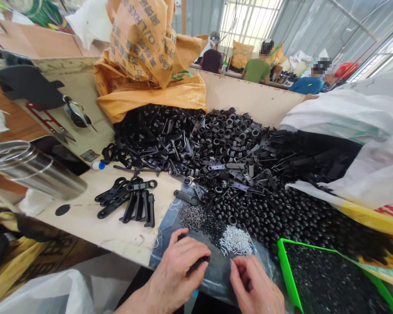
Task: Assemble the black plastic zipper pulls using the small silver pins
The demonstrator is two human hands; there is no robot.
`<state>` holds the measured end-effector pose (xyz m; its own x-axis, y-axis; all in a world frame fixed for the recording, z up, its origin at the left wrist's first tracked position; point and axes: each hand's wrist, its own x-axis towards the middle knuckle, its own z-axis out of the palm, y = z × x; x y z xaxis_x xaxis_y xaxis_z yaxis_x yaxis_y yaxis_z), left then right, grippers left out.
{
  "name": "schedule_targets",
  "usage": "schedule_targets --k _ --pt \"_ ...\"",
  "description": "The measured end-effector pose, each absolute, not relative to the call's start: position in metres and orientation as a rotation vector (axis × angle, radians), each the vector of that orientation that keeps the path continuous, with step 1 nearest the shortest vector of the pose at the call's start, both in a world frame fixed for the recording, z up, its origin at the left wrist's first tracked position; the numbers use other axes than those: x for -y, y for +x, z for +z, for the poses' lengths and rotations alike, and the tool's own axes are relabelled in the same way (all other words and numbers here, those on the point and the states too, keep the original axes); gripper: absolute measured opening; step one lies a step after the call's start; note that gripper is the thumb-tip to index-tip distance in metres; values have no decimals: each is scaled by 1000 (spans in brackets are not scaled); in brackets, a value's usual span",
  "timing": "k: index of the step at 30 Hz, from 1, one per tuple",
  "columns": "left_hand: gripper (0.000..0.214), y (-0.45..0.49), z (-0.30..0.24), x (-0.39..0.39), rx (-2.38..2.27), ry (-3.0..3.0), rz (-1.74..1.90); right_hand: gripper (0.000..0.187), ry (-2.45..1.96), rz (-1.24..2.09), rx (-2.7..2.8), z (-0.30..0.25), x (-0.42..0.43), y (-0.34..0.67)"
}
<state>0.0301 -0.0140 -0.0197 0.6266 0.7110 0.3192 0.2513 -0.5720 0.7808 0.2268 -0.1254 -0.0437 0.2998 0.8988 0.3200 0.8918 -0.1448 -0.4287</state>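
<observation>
My left hand [185,264] is curled around a black plastic part [198,264], mostly hidden by the fingers. My right hand [253,283] is closed in a pinch just below a pile of silver metal pins [236,240]. A tiny pale tip, which looks like one of these pins, shows at its thumb and forefinger. Something dark sits within the curled fingers; its kind is hidden. Beyond the hands lie a heap of small brownish metal pieces [191,216] and tiny black pieces [213,226]. A blue-grey cloth [170,231] covers the bench under them.
Black handle-like parts [139,205] lie in a group at left. Loose black rings [229,131], balls [265,213] and levers heap up behind. A green-rimmed tray [283,270] stands at right, a steel cup [49,174] at left. Sacks [144,48] and several people are farther back.
</observation>
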Motion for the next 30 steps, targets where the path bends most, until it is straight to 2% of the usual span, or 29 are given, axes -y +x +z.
schedule_targets --k 4,9,12,25,30 --pt "28 30 -19 13 -743 2113 783 41 -1997 67 1610 -43 126 232" --pt "25 29 -20 13 -734 2099 791 20 -1746 253 1784 -29 122 241" --pt "18 30 -20 14 -750 2108 781 15 -1634 307 1889 -14 113 239" --pt "21 32 -18 11 -773 2137 661 32 -1443 -17 2377 6 81 217" --pt "18 31 -24 11 -767 2116 744 38 -1394 106 2404 16 75 218"
